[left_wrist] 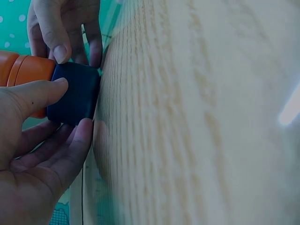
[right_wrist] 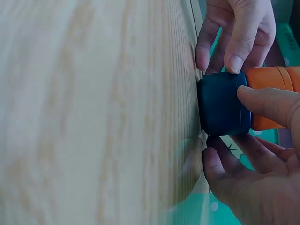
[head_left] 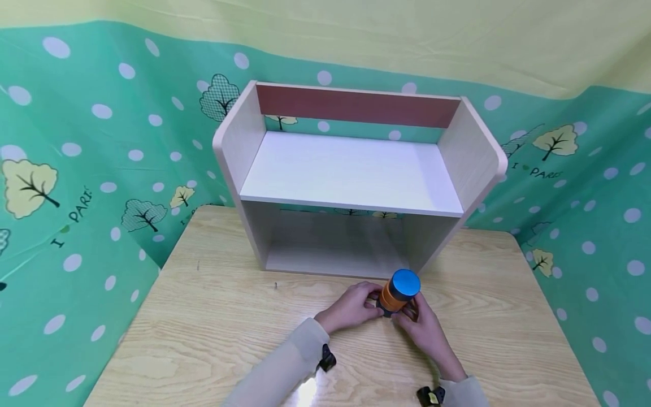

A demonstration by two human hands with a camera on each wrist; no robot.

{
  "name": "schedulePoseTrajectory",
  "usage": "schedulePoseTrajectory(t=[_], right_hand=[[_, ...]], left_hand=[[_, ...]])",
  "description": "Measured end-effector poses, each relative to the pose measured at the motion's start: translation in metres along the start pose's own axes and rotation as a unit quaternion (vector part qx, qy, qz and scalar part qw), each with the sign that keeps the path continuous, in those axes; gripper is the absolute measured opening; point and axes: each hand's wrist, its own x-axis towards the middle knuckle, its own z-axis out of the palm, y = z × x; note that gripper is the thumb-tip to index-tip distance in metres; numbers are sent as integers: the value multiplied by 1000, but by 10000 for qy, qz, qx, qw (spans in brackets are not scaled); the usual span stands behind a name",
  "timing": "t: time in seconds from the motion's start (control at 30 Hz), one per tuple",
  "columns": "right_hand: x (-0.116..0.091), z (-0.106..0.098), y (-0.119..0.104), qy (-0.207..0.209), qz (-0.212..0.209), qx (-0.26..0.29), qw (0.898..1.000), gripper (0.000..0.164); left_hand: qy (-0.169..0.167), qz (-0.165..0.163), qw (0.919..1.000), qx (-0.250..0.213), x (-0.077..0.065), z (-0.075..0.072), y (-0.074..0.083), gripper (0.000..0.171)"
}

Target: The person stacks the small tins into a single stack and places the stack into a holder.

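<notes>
- An orange jar [head_left: 395,294] with a blue top and dark base stands upright on the wooden table [head_left: 203,322], just in front of a pale shelf unit [head_left: 351,172], near its right side.
- The left hand [head_left: 352,308] pinches the jar's dark base between thumb and fingers, from the left.
- The right hand [head_left: 422,328] pinches the same base from the right, thumb facing the person.
- Behind the shelf unit hangs a green and yellow curtain [head_left: 127,186] with pale dots and printed trees.
</notes>
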Motion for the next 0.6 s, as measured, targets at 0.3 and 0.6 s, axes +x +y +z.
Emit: schedulePoseTrajectory(t=[0.3, 0.6], right_hand=[[-1, 2, -3, 44, -123, -195, 9997, 68], [0, 7, -3, 70, -117, -408, 9991, 67]], left_hand=[[58, 93, 9997, 195, -1, -1, -2, 48], [129, 276, 9993, 206, -9, -7, -4, 48]])
